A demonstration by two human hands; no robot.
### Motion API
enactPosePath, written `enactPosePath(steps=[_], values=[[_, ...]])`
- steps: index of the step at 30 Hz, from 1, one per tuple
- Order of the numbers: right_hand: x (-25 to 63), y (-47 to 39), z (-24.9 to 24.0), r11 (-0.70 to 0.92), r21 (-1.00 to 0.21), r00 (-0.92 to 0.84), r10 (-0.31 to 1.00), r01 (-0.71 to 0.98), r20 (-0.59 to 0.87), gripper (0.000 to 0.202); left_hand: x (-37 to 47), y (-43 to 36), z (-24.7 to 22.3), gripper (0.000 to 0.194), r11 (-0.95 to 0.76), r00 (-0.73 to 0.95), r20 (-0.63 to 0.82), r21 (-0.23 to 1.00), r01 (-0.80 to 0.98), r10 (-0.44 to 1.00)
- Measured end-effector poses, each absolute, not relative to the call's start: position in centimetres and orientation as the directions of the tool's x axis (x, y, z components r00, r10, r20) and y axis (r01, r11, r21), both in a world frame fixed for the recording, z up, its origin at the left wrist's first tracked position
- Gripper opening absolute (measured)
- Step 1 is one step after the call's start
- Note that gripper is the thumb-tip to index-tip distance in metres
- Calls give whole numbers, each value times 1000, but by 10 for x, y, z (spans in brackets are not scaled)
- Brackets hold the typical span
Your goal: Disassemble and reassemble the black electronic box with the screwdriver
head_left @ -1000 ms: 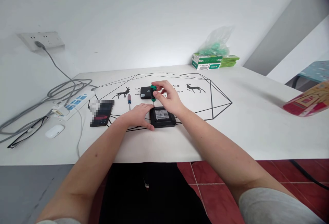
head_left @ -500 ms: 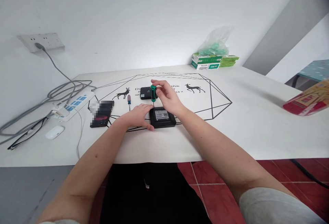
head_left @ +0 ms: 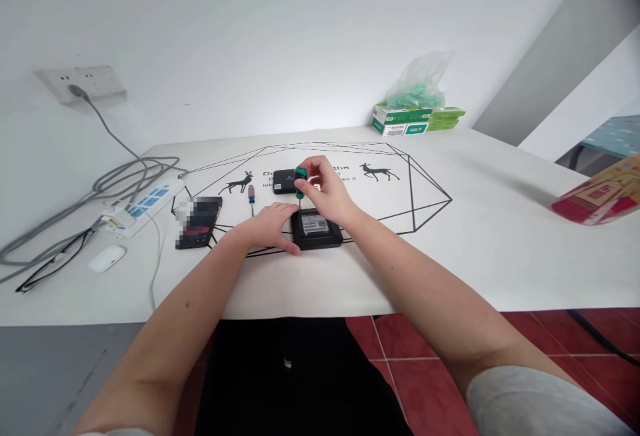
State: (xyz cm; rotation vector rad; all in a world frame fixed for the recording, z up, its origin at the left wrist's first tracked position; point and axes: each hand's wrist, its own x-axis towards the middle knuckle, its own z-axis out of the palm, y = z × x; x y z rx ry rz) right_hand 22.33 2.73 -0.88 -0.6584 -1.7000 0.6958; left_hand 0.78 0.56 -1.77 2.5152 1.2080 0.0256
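Note:
With its label side up, a black square device [head_left: 325, 239] lies on the printed white table cover. My left hand [head_left: 273, 226] grips its left side, thumb at the near corner and fingers at the far one. Above that far left corner stands a green-and-black screwdriver [head_left: 301, 186], nearly upright. My right hand [head_left: 327, 189] is closed around its handle with thumb and fingers. The blade points down at the corner; the tip's exact contact is too small to tell. Behind the screwdriver sits a second black box [head_left: 283, 181], partly hidden.
Left lie another screwdriver [head_left: 251, 196], a phone [head_left: 200, 223], a white earphone case [head_left: 107, 259], glasses [head_left: 55, 263] and a power strip [head_left: 150, 203] with cables. Green-and-white boxes [head_left: 403, 119] under a plastic bag stand at the back; a red-and-tan package [head_left: 595, 196] is at right.
My right hand's fingers have shifted on the screwdriver handle, the index finger coming down from its top and curling round behind. The left hand and the device stay in place.

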Motion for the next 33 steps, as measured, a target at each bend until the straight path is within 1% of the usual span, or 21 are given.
enactPosePath(steps=[4,8,10,12,13,14,16,18,19,20,22,25,27,31,33], values=[[221,24,-9,662,-745,-179,746,86,642,32,8,5,-16,120,-561,625,-144,320,763,768],[229,30,-4,620,-774,-18,781,129,624,33,8,3,-16,123,-557,622,-147,323,765,769],[239,37,2,564,-794,78,802,226,592,32,8,3,-15,123,-554,619,-152,320,768,770],[252,44,8,424,-804,131,847,416,515,30,8,2,-14,122,-548,616,-161,323,771,771],[258,47,10,343,-770,134,867,538,479,29,8,2,-13,123,-545,614,-166,326,773,771],[264,50,11,261,-705,100,899,660,426,31,8,1,-13,123,-542,613,-170,329,773,771],[273,53,10,88,-541,37,976,837,216,37,8,0,-11,124,-537,612,-177,335,774,771],[279,54,5,-18,-416,28,999,909,17,41,9,-2,-9,124,-530,607,-183,337,778,773],[280,54,3,-45,-383,31,999,923,-44,41,9,-2,-9,124,-526,604,-187,338,780,775],[280,54,0,-54,-367,28,997,929,-74,39,9,-3,-8,123,-522,601,-191,339,783,776],[279,53,-2,-37,-343,13,997,939,-72,38,10,-3,-8,123,-517,597,-195,341,785,778],[272,48,1,67,-309,-65,998,949,16,43,10,-1,-9,123,-521,601,-186,344,781,777],[264,42,2,156,-301,-148,988,941,49,40,10,2,-12,122,-530,603,-166,336,779,780],[245,29,-1,237,-318,-255,967,918,-16,33,9,8,-20,114,-541,588,-90,300,786,804],[238,26,-4,247,-322,-269,963,914,-24,35,9,10,-22,112,-540,582,-74,290,790,810]])
